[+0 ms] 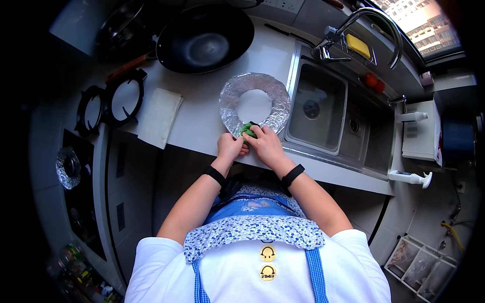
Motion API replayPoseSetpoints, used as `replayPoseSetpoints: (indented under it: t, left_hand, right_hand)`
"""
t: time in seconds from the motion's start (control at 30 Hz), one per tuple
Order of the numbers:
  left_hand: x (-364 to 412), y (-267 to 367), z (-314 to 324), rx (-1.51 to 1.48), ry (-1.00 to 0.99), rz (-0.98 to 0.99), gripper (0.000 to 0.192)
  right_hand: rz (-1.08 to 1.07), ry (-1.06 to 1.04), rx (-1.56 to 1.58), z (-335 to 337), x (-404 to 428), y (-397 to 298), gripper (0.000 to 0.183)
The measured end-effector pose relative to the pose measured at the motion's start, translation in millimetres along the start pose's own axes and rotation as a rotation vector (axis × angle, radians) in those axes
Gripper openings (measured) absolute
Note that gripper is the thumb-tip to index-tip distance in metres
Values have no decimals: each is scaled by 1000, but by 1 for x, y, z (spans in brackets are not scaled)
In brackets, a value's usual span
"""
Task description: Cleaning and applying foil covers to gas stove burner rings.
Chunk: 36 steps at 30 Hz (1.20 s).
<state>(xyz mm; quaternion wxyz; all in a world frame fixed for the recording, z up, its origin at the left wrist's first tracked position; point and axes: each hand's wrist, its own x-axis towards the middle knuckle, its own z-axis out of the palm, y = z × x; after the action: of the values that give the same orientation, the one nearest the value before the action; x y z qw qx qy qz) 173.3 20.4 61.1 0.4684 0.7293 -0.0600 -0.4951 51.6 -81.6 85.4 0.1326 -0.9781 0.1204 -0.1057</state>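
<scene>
A foil ring, apparently a stove burner cover (232, 93), lies on the white countertop (197, 125) left of the sink. At its near edge my right hand (266, 146) presses a bunched green cloth (249, 130) against the foil. My left hand (229, 147) is at the same near edge, fingers curled beside the cloth; whether it pinches the foil rim or the cloth is hidden. Left of the ring lies a folded pale cloth (160, 117), reaching over the counter's edge. A black wok (206, 41) with a wooden handle sits behind.
Two black pan supports (125, 98) stand at the left, and another foil ring (68, 168) lies on the hob. On the right are the steel sink (322, 106), a faucet (396, 34), a yellow sponge (357, 46), red tomatoes (371, 80) and a white spray bottle (409, 178).
</scene>
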Motion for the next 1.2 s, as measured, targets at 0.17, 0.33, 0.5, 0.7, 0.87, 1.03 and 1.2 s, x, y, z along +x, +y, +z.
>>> replayPoseSetpoints:
  t: [0.17,0.33,0.5,0.7,0.87,1.03,1.2]
  left_hand:
    - [-2,2,2,-13,16,21,19]
    - [-2,2,2,-40,22,-4,19]
    - [-2,3,-1,-39,-14,-45,18]
    - [-2,9,-11,-94,-146,-88,18]
    - [-1,6,-15,-98,-175,-121,18]
    - [-2,6,-7,-138,-151,-107,19]
    - [0,6,-10,-118,-133,-151,20]
  right_hand:
    - [107,35,-75,5,14,-9,37]
    - [359,200,103,-7,14,2,33]
    - [337,156,295,-32,-6,11,38]
    - [81,67,45,6,-3,-12,39]
    - [76,93,-52,13,-7,-16,41]
    - [102,126,-94,17,-10,-11,36]
    - [146,104,-128,-6,-22,12,31]
